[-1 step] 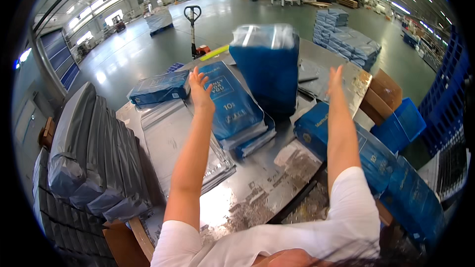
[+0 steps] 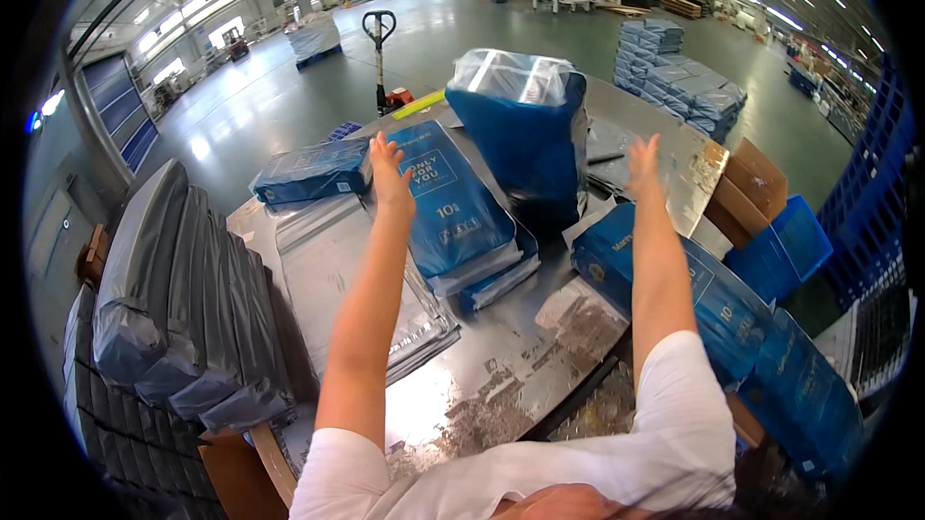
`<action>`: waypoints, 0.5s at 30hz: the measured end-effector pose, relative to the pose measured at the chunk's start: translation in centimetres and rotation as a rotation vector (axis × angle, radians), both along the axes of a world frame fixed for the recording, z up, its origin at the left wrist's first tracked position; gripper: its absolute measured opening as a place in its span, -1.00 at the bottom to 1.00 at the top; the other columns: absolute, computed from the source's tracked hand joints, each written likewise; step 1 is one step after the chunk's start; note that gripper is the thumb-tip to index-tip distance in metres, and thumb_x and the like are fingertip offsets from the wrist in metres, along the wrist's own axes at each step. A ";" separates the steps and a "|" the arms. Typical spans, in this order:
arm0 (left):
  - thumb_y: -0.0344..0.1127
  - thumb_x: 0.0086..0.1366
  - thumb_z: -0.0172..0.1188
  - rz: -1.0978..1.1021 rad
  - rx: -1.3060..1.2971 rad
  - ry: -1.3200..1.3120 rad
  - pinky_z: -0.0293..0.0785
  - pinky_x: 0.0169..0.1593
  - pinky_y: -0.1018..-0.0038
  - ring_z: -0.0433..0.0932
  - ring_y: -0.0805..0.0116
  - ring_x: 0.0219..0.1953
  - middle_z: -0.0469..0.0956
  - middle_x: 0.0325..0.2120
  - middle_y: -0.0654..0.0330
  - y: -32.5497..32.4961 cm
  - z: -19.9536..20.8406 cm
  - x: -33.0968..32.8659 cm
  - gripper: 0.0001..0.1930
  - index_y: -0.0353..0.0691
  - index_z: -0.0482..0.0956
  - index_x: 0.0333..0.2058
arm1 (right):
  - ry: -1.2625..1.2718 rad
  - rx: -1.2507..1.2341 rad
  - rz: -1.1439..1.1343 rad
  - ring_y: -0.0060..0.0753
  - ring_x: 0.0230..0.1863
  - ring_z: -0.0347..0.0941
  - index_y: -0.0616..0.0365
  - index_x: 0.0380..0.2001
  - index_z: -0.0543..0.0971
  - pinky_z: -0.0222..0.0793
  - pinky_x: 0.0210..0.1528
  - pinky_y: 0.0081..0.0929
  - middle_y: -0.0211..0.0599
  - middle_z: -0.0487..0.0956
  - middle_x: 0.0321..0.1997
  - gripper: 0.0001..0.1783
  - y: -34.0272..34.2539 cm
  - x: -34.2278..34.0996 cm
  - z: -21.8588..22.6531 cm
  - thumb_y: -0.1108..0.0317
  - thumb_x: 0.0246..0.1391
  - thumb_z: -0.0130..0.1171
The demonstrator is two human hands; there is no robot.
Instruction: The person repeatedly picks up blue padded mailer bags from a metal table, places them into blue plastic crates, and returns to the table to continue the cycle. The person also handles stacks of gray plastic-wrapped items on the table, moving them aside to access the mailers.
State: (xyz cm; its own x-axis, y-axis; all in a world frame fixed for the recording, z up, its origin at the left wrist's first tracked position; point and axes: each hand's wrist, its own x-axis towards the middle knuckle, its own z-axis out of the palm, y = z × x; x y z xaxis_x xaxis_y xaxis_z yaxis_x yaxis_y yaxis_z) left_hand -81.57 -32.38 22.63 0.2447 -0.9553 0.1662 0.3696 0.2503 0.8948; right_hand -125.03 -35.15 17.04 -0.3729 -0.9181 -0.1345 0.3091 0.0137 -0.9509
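Note:
A tall blue package with a clear plastic top stands tilted on the metal table, between my hands and touched by neither. My left hand is raised with its fingers apart, over the left edge of a blue package lying flat, which rests on another one. Whether it touches that package I cannot tell. To the right, my right hand is held up and open, holding nothing, above the near end of a row of blue packages.
Grey plastic bags are stacked at the left, beside flat silvery sheets. Another blue package lies farther back. A cardboard box and a blue bin stand at the right. Beyond the table is a pallet jack.
The tall package, blurred before, now shows sharply and leans a little more, with more of its clear top visible. My right hand has shifted slightly left; my left hand has barely moved.

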 end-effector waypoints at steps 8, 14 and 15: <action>0.25 0.19 -0.27 -0.452 -0.059 0.359 0.38 -0.03 0.31 0.46 0.09 -0.15 0.43 -0.14 -0.01 -11.5 -4.2 2.0 -0.29 -0.32 0.29 0.01 | 0.275 -0.304 -0.173 -0.22 0.33 -0.22 0.15 0.23 -0.05 -0.33 0.26 -0.33 -0.17 -0.12 0.34 -0.28 -1.1 17.8 -2.4 0.00 0.11 -0.20; 0.19 0.21 -0.20 -0.407 0.020 0.211 0.36 -0.03 0.34 0.43 0.21 -0.11 0.41 -0.10 0.08 -10.2 -4.1 1.3 -0.38 -0.21 0.26 0.04 | -0.807 0.189 0.123 0.05 0.31 -0.21 0.02 0.26 -0.31 -0.33 0.24 0.00 0.06 -0.25 0.32 0.22 5.1 21.4 -12.2 -0.44 -0.27 0.01; 0.14 0.21 -0.12 -0.381 0.057 0.189 0.40 -0.07 0.37 0.46 0.23 -0.15 0.43 -0.13 0.09 -10.5 -3.8 1.2 -0.41 -0.23 0.29 0.01 | -0.886 0.198 0.113 0.11 0.30 -0.23 0.02 0.26 -0.32 -0.34 0.24 0.01 0.13 -0.27 0.30 0.26 5.5 21.4 -11.1 -0.50 -0.32 -0.02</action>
